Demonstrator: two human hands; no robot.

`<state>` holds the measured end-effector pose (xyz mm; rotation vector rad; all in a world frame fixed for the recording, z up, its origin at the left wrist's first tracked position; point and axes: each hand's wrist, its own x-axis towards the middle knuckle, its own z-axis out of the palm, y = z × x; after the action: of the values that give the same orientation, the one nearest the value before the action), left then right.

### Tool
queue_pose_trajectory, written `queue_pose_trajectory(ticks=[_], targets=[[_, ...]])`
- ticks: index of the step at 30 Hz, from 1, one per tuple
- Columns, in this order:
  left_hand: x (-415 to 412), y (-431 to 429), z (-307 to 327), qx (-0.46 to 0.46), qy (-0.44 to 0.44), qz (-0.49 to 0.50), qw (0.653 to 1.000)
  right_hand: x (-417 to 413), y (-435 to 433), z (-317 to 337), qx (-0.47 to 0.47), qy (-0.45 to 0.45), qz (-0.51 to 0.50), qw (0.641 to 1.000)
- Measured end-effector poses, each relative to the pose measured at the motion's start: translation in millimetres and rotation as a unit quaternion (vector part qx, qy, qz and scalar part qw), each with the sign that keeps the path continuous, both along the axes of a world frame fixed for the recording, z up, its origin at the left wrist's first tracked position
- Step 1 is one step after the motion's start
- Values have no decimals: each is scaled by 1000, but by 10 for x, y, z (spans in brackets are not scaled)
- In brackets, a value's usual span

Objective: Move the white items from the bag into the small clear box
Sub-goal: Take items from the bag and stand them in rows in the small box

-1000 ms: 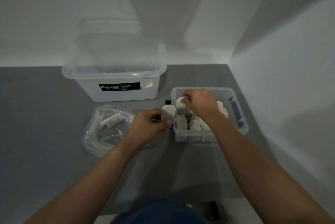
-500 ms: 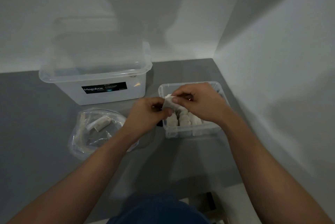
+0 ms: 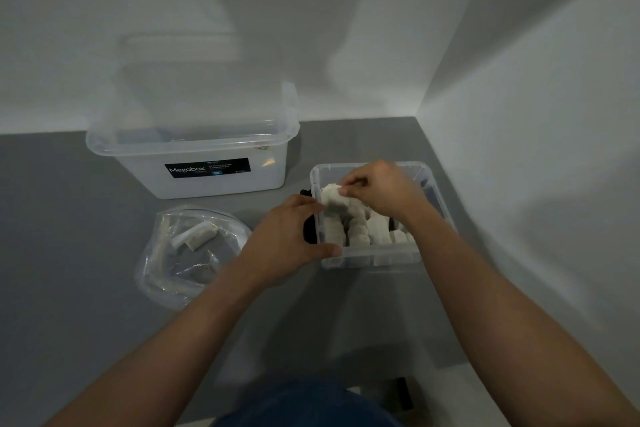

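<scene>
1. While its thumb and fingers clasp the left wall, the left hand point(image 3: 287, 236) holds the small clear box point(image 3: 374, 258).
2. Bag point(image 3: 173, 274), just left of the box, contains a few white items point(image 3: 197, 236).
3. Right hand point(image 3: 381, 189) pinches one white item point(image 3: 330, 193) above the rows packed in the box.
4. Large Megabox container point(image 3: 221, 181) stands behind.
</scene>
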<state>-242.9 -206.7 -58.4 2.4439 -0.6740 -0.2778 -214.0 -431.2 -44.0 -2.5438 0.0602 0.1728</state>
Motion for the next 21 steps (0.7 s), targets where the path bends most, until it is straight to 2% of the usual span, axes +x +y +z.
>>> queue_pose_trajectory(ticks=[2,7,9,13,16,18,21], targets=[[-9,-10,14,6,1,-1,1000,93,75,-180,-30,22,19,999],[-2,-20,10,18,5,-1,1000,205,212,-403,-205,23,43,978],[9,-15,-5,16,0,-3,1000,171,226,-356,-218,4,35,975],[-3,43,-39,-1,-4,-14,1000,-43,218,-38,-143,-64,-26,987],[-52,233,-72,-51,-22,1,998,-314,341,221,-47,-176,-76,980],[-78,475,-130,-79,-64,45,994,-491,550,285,13,-259,-99,961],[-77,977,-253,-99,-135,159,973,-660,1015,183,108,-312,-91,940]])
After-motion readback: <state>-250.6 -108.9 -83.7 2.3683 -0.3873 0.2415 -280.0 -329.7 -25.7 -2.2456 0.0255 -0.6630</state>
